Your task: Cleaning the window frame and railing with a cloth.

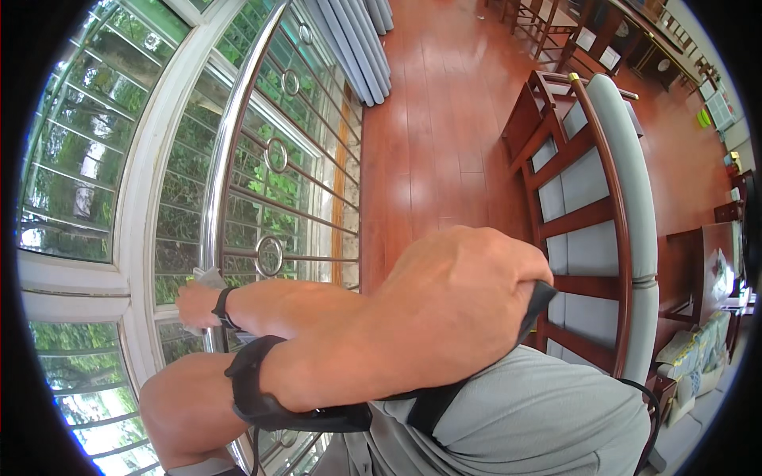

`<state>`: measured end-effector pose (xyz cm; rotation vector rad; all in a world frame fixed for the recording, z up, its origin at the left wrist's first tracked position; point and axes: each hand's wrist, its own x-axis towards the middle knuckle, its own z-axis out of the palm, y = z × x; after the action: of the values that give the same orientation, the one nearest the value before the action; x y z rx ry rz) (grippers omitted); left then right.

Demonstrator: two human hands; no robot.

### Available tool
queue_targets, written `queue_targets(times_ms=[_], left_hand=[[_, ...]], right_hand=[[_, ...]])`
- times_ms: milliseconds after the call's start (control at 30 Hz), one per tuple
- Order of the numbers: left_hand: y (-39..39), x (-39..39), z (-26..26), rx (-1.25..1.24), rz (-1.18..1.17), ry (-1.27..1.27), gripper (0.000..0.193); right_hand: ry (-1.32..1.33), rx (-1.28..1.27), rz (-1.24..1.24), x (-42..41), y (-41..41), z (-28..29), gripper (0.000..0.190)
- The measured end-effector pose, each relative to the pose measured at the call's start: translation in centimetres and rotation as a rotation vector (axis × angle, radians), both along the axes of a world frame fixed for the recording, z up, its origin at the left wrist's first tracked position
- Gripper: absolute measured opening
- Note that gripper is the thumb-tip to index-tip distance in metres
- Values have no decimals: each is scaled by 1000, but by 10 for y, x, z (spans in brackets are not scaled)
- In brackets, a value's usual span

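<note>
A grey cloth [208, 278] is wrapped partly around a polished metal handrail [215, 196], and my right hand [197, 303] presses it there. That wrist wears a dark band [222, 306]. Across the front of my body reaches my left forearm, with a black strap-on band [247, 378] near the elbow. My left hand [476, 268] is closed, and a dark strap-like piece [537, 304] sticks out from under its fingers. Its fingertips are hidden behind the back of the hand. Part of my right arm is covered by the left one.
Metal railing bars with rings [277, 154] stand before barred windows [89, 149]. Beyond hang grey-blue curtains [357, 53]. A wooden sofa [622, 238] with grey cushions stands to the right of a red-brown plank floor [440, 143]. Wooden chairs [545, 30] are farther off.
</note>
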<state>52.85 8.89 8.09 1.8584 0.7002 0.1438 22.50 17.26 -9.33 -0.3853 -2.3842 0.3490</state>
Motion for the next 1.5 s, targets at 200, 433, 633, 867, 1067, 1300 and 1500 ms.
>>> queue_targets(times_ms=[200, 433, 633, 867, 1067, 1300, 1500], left_hand=[[-5, -2, 4, 116, -47, -41, 17], [13, -30, 28, -185, -43, 146, 33], [24, -39, 29, -428, -137, 84, 41], [13, -34, 32, -250, -122, 51, 17], [-2, -40, 20, 102, -90, -218, 24], [-20, -44, 25, 215, -1, -355, 32], [-43, -55, 40, 454, 41, -359, 36]], right_hand=[[1, 3, -1, -6, 2, -3, 10], [-7, 17, 14, -10, 2, -9, 11], [-24, 23, 13, -11, 5, -15, 12], [-15, 48, 39, -24, -1, -12, 13], [-18, 75, 44, -31, -1, -17, 14], [-91, 39, 113, -25, -1, -7, 16], [-47, -1, 208, -14, 17, -8, 15]])
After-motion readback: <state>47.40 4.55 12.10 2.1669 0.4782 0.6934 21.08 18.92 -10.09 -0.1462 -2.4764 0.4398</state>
